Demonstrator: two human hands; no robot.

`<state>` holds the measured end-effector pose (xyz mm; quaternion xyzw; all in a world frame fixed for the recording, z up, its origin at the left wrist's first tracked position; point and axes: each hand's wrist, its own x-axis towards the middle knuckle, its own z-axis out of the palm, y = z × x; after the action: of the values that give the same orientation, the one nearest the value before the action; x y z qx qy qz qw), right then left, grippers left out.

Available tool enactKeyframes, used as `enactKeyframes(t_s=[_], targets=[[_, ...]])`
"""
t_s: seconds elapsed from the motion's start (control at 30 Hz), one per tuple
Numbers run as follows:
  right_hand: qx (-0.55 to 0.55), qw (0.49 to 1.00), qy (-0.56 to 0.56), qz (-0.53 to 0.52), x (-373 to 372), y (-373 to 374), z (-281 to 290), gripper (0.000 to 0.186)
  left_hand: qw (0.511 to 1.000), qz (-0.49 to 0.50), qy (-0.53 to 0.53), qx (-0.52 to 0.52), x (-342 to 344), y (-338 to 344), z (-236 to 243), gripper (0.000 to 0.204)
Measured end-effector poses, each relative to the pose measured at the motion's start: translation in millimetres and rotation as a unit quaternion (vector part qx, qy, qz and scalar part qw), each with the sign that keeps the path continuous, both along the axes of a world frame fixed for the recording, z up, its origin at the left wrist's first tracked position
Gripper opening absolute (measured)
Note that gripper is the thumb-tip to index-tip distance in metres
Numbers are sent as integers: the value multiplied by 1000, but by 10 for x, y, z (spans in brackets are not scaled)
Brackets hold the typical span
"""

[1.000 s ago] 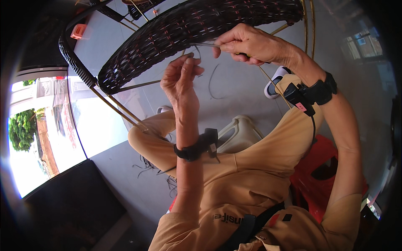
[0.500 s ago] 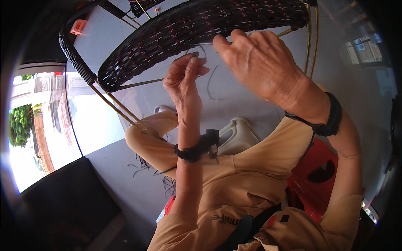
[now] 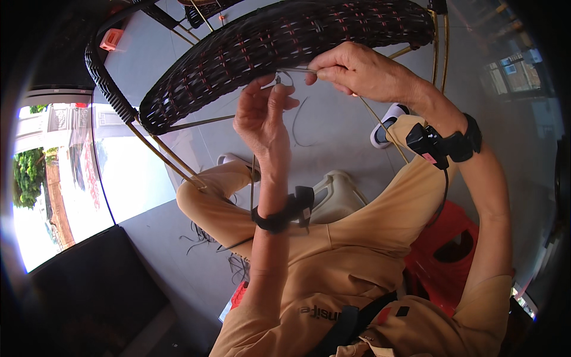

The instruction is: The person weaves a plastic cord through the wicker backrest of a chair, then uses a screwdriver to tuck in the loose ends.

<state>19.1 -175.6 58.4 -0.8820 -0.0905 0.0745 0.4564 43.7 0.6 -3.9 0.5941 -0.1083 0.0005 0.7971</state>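
Note:
A dark wicker panel (image 3: 238, 65) with reddish flecks, woven on a metal chair frame, spans the view in front of me. Just below its near edge, my left hand (image 3: 263, 116) is closed in a pinch on a thin dark weaving strand (image 3: 289, 80), which curls in a small loop. My right hand (image 3: 363, 71) is closed on a thin grey rod-like piece (image 3: 300, 69), which points left toward the loop and the panel's edge. Whether the rod's tip touches the strand is too small to tell.
Gold-coloured chair legs (image 3: 169, 156) stand left and right. Below my hands is a pale plastic stool (image 3: 339, 181); a red stool (image 3: 443, 250) is by my right side. Loose strands (image 3: 202, 238) lie on the floor at left. A pink block (image 3: 111, 39) sits at far left.
My right hand has turned and lowered its wrist, so its fingers and the thin rod now show beside the strand. My left hand stays nearly in place, still pinching.

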Motion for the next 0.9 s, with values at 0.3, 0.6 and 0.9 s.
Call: enactKeyframes(t_s=[0.3,0.6,0.9], targets=[[-149,975,-147,-73,-268,73,-122,16,999,32,-13,4,-130,-118,29,28],[-74,956,-216,-182,-424,213,-207,16,999,3,16,-31,-95,-63,1,31],[21,978,-88,-186,-590,214,-287,24,998,-31,26,-42,-65,-40,-34,29]])
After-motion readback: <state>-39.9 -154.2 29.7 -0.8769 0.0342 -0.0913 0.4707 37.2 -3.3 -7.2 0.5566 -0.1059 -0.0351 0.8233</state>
